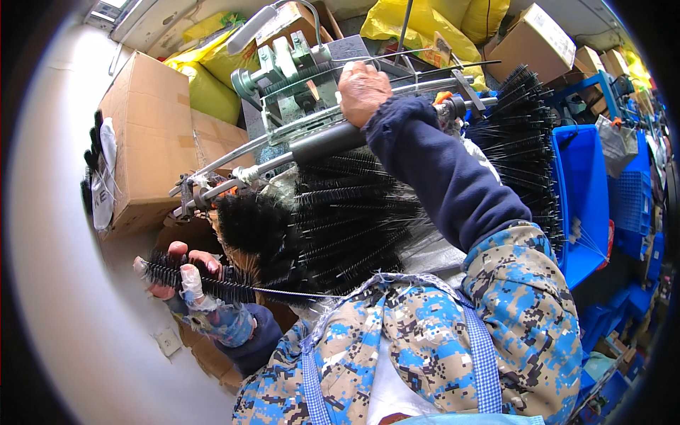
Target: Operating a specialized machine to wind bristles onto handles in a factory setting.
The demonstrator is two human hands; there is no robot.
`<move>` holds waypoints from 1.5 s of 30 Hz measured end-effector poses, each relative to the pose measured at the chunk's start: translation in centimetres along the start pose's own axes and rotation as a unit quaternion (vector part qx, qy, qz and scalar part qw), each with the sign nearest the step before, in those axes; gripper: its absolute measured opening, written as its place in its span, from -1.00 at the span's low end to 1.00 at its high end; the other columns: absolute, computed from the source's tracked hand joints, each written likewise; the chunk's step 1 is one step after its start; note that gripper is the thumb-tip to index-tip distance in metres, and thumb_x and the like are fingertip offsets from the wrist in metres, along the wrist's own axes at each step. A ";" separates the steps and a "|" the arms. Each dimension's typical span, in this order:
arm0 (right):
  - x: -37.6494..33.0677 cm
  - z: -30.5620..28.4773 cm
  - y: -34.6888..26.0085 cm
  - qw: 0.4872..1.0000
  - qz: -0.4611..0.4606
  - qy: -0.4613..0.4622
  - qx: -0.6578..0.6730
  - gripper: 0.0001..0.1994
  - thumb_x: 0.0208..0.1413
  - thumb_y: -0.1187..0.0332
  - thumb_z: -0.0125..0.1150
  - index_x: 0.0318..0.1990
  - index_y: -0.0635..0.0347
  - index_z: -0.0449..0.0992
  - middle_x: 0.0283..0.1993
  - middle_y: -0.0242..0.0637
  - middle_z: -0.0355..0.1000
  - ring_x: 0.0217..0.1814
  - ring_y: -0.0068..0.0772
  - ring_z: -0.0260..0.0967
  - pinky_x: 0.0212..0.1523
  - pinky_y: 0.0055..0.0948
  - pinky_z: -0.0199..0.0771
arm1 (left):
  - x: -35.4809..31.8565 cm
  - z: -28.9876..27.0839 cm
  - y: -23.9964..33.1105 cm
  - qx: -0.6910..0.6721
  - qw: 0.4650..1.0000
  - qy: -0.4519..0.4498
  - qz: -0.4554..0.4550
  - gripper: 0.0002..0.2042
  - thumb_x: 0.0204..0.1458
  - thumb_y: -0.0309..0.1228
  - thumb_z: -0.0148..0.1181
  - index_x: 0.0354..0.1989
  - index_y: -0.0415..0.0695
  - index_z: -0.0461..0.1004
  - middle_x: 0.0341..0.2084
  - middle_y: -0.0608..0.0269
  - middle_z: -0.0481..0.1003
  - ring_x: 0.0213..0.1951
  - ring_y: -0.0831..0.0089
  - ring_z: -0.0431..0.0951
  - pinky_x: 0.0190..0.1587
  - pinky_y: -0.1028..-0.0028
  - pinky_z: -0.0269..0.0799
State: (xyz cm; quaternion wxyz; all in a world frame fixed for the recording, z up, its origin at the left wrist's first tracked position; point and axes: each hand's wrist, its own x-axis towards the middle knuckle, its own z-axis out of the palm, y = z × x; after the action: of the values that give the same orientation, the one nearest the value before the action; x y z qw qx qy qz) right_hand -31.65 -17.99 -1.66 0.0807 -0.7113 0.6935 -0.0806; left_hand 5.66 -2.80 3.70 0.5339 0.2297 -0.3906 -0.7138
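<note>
At the left, my left hand [202, 301], with white tape on its fingers, is closed round a black twisted-wire brush [223, 285]. The bare wire stem of that brush points right across my lap. My right hand [363, 91] reaches up to the green machine [283, 78] and lies closed at its metal rails; what its fingers grip is hidden. Thin wires pass close to that hand. Below the rails, a large bundle of black wire brushes [347, 205] spreads over my lap, under a dark padded bar [327, 142].
A tall cardboard box [152, 134] stands by the white wall at the left. Behind the machine lie yellow sacks [425, 32] and another carton [531, 46]. More black brushes [520, 134] stick up on the right beside a blue plastic bin [586, 191].
</note>
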 end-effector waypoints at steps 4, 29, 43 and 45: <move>0.7 1.7 -3.2 0.999 -0.008 0.014 0.037 -0.64 -0.04 0.46 -0.06 -0.08 0.53 0.28 -0.12 0.04 0.26 -0.03 -0.11 0.24 -0.10 -0.23 0.23 | 0.9 1.5 0.3 -0.044 0.996 -0.057 -0.047 -0.31 -0.03 0.23 -0.29 0.12 -0.07 0.14 -0.31 -0.38 0.33 -0.37 -0.05 0.41 -0.34 0.12 0.41; 2.4 -6.5 13.3 0.977 -0.131 0.167 0.021 -0.67 -0.06 0.22 0.17 -0.20 0.27 0.40 -0.34 -0.06 0.36 -0.22 -0.08 0.34 -0.22 -0.25 0.37 | 1.0 4.8 -2.0 0.065 0.973 0.211 0.068 -0.67 0.07 -0.42 -0.05 0.02 -0.13 0.19 -0.51 -0.06 0.36 -0.56 0.35 0.35 -0.55 0.44 0.40; -9.1 -9.8 10.8 0.984 -0.170 0.000 -0.055 -0.92 -0.10 0.51 -0.03 -0.42 0.22 0.40 -0.50 -0.08 0.38 -0.45 -0.07 0.39 -0.42 -0.26 0.42 | -1.1 2.9 -0.1 -0.016 0.979 0.154 0.135 -0.64 0.11 -0.25 -0.15 0.04 -0.13 0.19 -0.35 -0.03 0.33 -0.37 0.27 0.41 -0.38 0.15 0.48; -11.9 -8.9 9.2 0.978 -0.204 -0.018 0.033 -0.85 -0.08 0.39 0.08 -0.34 0.24 0.40 -0.43 -0.07 0.38 -0.40 -0.10 0.38 -0.36 -0.26 0.41 | 1.0 5.7 -1.8 0.033 0.972 0.183 0.144 -0.66 0.07 -0.38 -0.03 0.03 -0.13 0.20 -0.32 -0.07 0.32 -0.37 0.29 0.42 -0.41 0.30 0.49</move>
State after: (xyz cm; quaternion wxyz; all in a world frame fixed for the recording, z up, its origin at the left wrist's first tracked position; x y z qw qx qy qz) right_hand -42.94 -6.39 4.91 0.0982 -0.8363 0.5290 -0.1055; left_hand 0.05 -1.70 5.77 0.6854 0.3151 -0.3389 -0.5622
